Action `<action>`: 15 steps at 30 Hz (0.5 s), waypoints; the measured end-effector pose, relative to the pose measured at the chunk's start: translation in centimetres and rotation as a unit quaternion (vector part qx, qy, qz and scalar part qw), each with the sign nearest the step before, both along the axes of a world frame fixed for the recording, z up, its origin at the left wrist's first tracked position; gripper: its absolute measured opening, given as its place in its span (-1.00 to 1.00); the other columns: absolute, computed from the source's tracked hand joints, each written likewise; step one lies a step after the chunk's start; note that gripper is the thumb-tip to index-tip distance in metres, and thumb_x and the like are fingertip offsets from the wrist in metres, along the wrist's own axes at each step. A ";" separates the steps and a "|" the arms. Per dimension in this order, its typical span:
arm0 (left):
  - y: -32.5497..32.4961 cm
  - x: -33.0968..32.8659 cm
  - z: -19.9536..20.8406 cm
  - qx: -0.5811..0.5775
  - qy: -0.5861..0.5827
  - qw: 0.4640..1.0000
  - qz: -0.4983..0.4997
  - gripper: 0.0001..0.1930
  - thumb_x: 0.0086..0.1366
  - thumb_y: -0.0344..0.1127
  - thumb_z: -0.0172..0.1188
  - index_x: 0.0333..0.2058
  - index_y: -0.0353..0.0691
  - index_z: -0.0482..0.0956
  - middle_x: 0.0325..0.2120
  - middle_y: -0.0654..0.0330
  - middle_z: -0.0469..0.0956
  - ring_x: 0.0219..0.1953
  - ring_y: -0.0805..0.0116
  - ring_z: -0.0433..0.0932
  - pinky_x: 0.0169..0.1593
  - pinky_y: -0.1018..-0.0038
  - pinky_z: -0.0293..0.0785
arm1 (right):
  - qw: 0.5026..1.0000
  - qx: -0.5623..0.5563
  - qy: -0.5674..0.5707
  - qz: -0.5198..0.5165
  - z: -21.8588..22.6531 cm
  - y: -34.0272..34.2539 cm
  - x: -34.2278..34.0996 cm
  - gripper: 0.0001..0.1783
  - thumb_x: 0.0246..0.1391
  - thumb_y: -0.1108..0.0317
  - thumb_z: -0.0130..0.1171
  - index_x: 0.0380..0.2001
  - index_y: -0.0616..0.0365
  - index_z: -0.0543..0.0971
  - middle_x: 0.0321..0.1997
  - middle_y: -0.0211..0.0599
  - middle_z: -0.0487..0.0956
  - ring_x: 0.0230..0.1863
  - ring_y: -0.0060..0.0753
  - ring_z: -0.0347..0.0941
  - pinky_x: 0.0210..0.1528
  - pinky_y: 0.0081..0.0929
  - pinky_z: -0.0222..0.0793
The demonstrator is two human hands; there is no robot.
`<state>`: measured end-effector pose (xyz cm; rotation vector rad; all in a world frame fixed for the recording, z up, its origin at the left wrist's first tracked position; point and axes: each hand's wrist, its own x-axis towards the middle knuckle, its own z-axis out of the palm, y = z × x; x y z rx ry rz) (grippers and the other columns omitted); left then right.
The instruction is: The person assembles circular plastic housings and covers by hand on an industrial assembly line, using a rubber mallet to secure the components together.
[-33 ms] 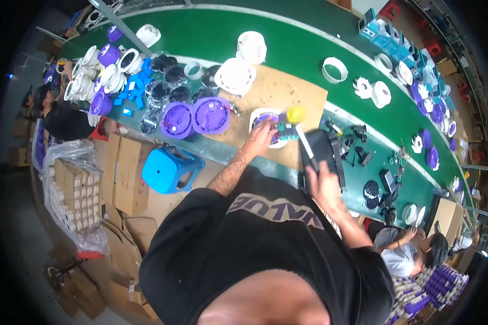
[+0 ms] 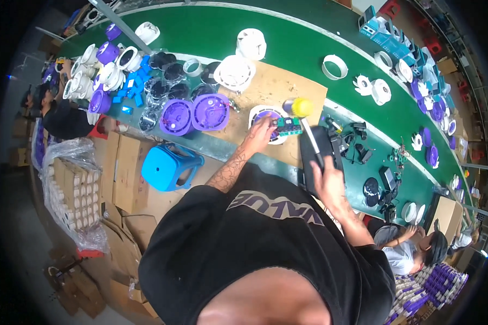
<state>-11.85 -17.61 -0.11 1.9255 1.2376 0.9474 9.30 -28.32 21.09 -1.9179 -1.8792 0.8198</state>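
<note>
My right hand (image 2: 329, 183) is closed round the dark grip of a mallet (image 2: 302, 107). Its yellow head is up by the white-and-purple round housing (image 2: 274, 112), and its pale shaft slants down to my fist. Bent over the near left part of that housing, my left hand (image 2: 261, 132) has its fingertips at the left end of a small green circuit board (image 2: 288, 127) with dark parts. The board lies across the housing's right side. The housing rests on a brown board (image 2: 238, 127) and is partly covered by my hand and the circuit board.
Two purple round housings (image 2: 210, 112) and a white one (image 2: 234, 73) sit to the left. Dark cables and adapters (image 2: 358, 143) lie right of a black case (image 2: 325, 143). A blue stool (image 2: 162, 168) stands left of me. Co-workers sit at the far left and lower right (image 2: 404, 257).
The mallet's yellow head has shifted slightly up and right, turning so its dark side shows. My right hand has moved a little with it. The left hand stays at the housing.
</note>
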 end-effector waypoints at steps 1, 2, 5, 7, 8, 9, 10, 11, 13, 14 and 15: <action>0.3 -0.3 -0.1 0.012 0.001 1.000 0.001 -0.64 0.28 -0.37 0.09 0.01 -0.42 0.38 -0.05 -0.19 0.46 0.02 -0.12 0.45 0.10 0.19 0.38 | 0.999 0.023 0.018 -0.020 1.1 -0.2 -0.3 -0.77 0.19 0.31 0.09 -0.28 0.25 0.33 -0.62 0.16 0.49 -0.51 0.26 0.49 -0.58 -0.02 0.35; 0.6 -0.5 -0.3 0.025 0.002 1.000 0.003 -0.64 0.28 -0.37 0.09 0.01 -0.41 0.39 -0.03 -0.19 0.45 0.03 -0.12 0.44 0.12 0.18 0.36 | 0.994 0.102 0.041 -0.019 1.2 -0.5 -0.6 -0.78 0.18 0.34 0.09 -0.27 0.25 0.32 -0.64 0.15 0.48 -0.54 0.25 0.49 -0.61 -0.02 0.34; 0.9 -0.6 -0.3 0.025 -0.016 1.000 0.007 -0.64 0.26 -0.37 0.10 0.00 -0.40 0.40 0.01 -0.19 0.42 0.05 -0.13 0.42 0.13 0.17 0.35 | 0.997 0.077 -0.009 -0.026 -1.4 -1.0 -1.9 -0.76 0.19 0.31 0.07 -0.32 0.25 0.29 -0.65 0.19 0.47 -0.55 0.27 0.48 -0.61 0.04 0.35; 1.2 -0.2 -0.2 0.042 -0.016 0.999 0.022 -0.65 0.26 -0.37 0.11 -0.01 -0.39 0.40 0.01 -0.19 0.41 0.06 -0.14 0.41 0.14 0.16 0.34 | 0.999 -0.002 -0.025 0.038 -4.2 0.0 -1.6 -0.73 0.22 0.23 0.03 -0.34 0.23 0.29 -0.65 0.20 0.47 -0.55 0.28 0.47 -0.59 0.07 0.35; 1.6 -0.3 -0.3 0.058 -0.012 0.997 0.043 -0.65 0.26 -0.37 0.11 -0.01 -0.38 0.41 0.01 -0.19 0.41 0.07 -0.15 0.39 0.15 0.15 0.33 | 0.998 -0.011 -0.018 0.060 -4.3 0.5 -1.7 -0.72 0.23 0.22 0.02 -0.34 0.22 0.29 -0.65 0.20 0.47 -0.55 0.28 0.47 -0.58 0.06 0.36; 2.1 -0.5 -0.4 0.061 -0.012 0.997 0.044 -0.65 0.26 -0.37 0.11 -0.01 -0.38 0.41 0.01 -0.19 0.41 0.07 -0.15 0.39 0.15 0.15 0.33 | 0.998 0.002 -0.035 0.046 -3.6 0.2 -1.3 -0.73 0.23 0.23 0.02 -0.34 0.23 0.29 -0.65 0.19 0.47 -0.55 0.27 0.47 -0.58 0.05 0.36; 2.1 -1.1 -0.9 0.060 -0.003 0.998 0.028 -0.65 0.25 -0.37 0.11 -0.01 -0.37 0.41 0.01 -0.19 0.41 0.08 -0.16 0.37 0.15 0.15 0.32 | 0.998 0.009 -0.051 0.035 -1.0 0.1 -1.6 -0.74 0.23 0.24 0.03 -0.34 0.23 0.30 -0.65 0.18 0.47 -0.55 0.25 0.48 -0.57 0.03 0.37; 1.1 -1.2 -1.2 0.056 0.006 0.998 0.011 -0.65 0.24 -0.37 0.12 -0.01 -0.37 0.42 0.01 -0.19 0.41 0.09 -0.17 0.36 0.16 0.15 0.31 | 0.999 0.041 -0.017 0.019 0.3 0.2 -1.5 -0.74 0.21 0.26 0.07 -0.34 0.23 0.30 -0.65 0.14 0.48 -0.55 0.23 0.48 -0.58 -0.02 0.37; 1.2 -1.1 -0.8 0.068 0.019 0.997 0.008 -0.65 0.24 -0.37 0.12 -0.01 -0.35 0.42 0.02 -0.18 0.40 0.10 -0.16 0.36 0.16 0.16 0.32 | 0.993 0.115 0.032 0.002 1.7 -0.1 -1.8 -0.75 0.17 0.31 0.12 -0.35 0.23 0.29 -0.65 0.10 0.48 -0.57 0.21 0.48 -0.60 -0.02 0.36; 1.3 -1.0 -0.5 0.076 0.033 0.997 0.001 -0.65 0.24 -0.37 0.12 -0.01 -0.34 0.42 0.03 -0.18 0.40 0.10 -0.14 0.36 0.15 0.17 0.32 | 0.987 0.147 0.061 -0.005 1.6 -0.2 -1.9 -0.75 0.16 0.33 0.13 -0.35 0.23 0.29 -0.66 0.09 0.48 -0.57 0.21 0.48 -0.59 -0.02 0.36; 1.2 -0.9 -0.3 0.050 0.022 0.998 0.014 -0.66 0.25 -0.36 0.12 -0.01 -0.32 0.43 0.04 -0.16 0.38 0.12 -0.13 0.33 0.20 0.11 0.24 | 0.995 0.102 0.018 -0.001 1.0 -0.2 -2.2 -0.75 0.17 0.32 0.11 -0.36 0.24 0.29 -0.66 0.09 0.48 -0.57 0.22 0.48 -0.58 0.00 0.37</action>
